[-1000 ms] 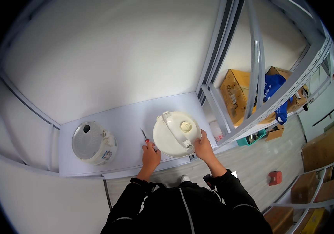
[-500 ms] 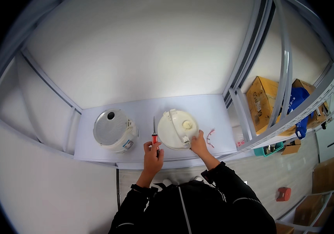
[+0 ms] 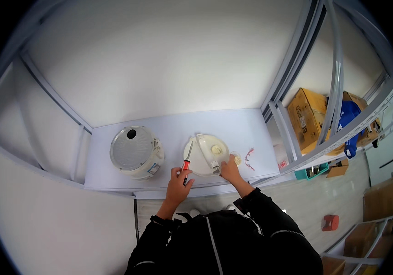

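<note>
Head view: screwdriver (image 3: 186, 166) clasped in left hand (image 3: 176, 188); white lid (image 3: 197, 161), on or just above bench (image 3: 173, 128), seemingly pinched at edge by right hand (image 3: 231, 170). Steadying judged in hand; tool placement needed next.

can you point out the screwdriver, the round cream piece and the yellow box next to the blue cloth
Screwdriver (image 3: 186, 165): head view, on the red part of its handle
Round cream piece (image 3: 208, 153): head view, on the raised bar across it
Yellow box (image 3: 307, 118): head view, on its marked side
</note>
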### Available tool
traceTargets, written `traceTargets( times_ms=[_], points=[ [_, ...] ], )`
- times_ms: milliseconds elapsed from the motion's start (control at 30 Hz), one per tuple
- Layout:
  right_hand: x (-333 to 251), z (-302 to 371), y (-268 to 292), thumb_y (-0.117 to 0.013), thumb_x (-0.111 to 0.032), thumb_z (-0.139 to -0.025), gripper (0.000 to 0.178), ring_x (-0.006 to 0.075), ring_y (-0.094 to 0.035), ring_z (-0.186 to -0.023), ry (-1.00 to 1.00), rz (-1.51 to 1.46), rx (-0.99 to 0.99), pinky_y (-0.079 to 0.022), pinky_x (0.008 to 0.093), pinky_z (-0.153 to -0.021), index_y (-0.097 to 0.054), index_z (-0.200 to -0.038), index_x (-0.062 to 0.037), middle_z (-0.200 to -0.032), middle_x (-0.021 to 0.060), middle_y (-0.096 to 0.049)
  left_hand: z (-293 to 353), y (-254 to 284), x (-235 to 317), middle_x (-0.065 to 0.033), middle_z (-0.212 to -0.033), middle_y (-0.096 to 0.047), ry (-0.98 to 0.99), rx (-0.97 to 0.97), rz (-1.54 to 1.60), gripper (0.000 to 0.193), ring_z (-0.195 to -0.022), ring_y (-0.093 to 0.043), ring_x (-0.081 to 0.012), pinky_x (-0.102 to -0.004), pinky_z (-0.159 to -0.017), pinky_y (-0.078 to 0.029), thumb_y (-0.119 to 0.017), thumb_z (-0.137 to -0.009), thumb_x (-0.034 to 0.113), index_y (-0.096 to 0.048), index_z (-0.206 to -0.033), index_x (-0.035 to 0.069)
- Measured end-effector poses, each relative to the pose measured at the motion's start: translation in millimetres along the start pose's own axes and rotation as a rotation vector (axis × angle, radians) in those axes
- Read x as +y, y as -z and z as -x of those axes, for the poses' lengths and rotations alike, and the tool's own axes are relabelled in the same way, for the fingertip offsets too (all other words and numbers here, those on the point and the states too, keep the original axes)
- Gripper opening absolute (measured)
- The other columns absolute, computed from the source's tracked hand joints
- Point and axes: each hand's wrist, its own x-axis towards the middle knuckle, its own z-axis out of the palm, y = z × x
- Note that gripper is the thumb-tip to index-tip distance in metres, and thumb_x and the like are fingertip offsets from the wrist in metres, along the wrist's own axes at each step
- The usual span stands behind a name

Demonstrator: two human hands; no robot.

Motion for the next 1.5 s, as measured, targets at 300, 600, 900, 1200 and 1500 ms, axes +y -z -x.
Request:
traceTargets(
  times_ms=[300,600,900,1200,1500],
  points=[
    [-78.3,24.2,17.4,-0.064,-0.013,-0.096,0.056,0.0572,-0.064,-0.113,-0.249,-0.169,-0.149,-0.053,0.0575,-0.102,-0.043,-0.144,0.006,-0.123,0.039,-0.063,-1.6,-4.0,-7.5,-0.0138,-0.131,-0.053,0.03,-0.137,0.032,0.04,-0.098,-0.07,-0.031,-0.0434,-0.085,-0.059,-0.082,-0.092,0.015,-0.068,-0.129,0.015],
    [-59.3,19.1,22.3,-0.072,-0.019,-0.091,0.065,0.0571,-0.058,-0.126,-0.105,0.224,-0.152,-0.05,0.0592,-0.107,-0.044,-0.144,0.0059,-0.133,0.0396,-0.058,-11.5,10.0,-1.6,-0.015,-0.131,-0.052,-0.001,-0.216,0.058,0.042,-0.099,-0.069,-0.0346,-0.0442,-0.087,-0.059,-0.079,-0.093,0.015,-0.066,-0.132,0.016],
    [-166.6,66.1,40.8,-0.073,-0.011,-0.092,0.078,0.0371,-0.073,-0.093,0.301,0.375,-0.02,-0.058,0.0467,-0.086,-0.037,-0.161,-0.0023,-0.114,0.0224,-0.071,-28.5,43.9,37.2,-0.0156,-0.129,-0.053,-0.052,-0.13,0.124,0.042,-0.1,-0.068,-0.0342,-0.0419,-0.087,-0.057,-0.078,-0.092,0.01,-0.066,-0.132,0.014],
    [-217.0,91.0,41.0,-0.072,-0.001,-0.089,0.092,0.0332,-0.07,-0.074,0.666,0.192,-0.497,-0.057,0.0408,-0.072,-0.031,-0.17,-0.0168,-0.106,0.0146,-0.074,-20.8,69.3,67.4,-0.0223,-0.132,-0.052,-0.101,-0.187,0.159,0.074,-0.111,-0.064,-0.0417,-0.0449,-0.098,-0.054,-0.075,-0.091,0.006,-0.042,-0.157,0.006],
    [-228.6,90.4,63.6,-0.081,-0.012,-0.082,0.069,0.0336,-0.075,-0.081,0.714,0.276,-0.362,-0.058,0.0434,-0.07,-0.059,-0.147,-0.0168,-0.09,0.0117,-0.076,-1.9,97.9,140.6,-0.0266,-0.143,-0.052,0.057,-0.313,0.423,0.093,-0.125,-0.061,-0.0373,-0.0436,-0.107,-0.05,-0.075,-0.088,0.006,-0.023,-0.166,0.002]
  ],
)
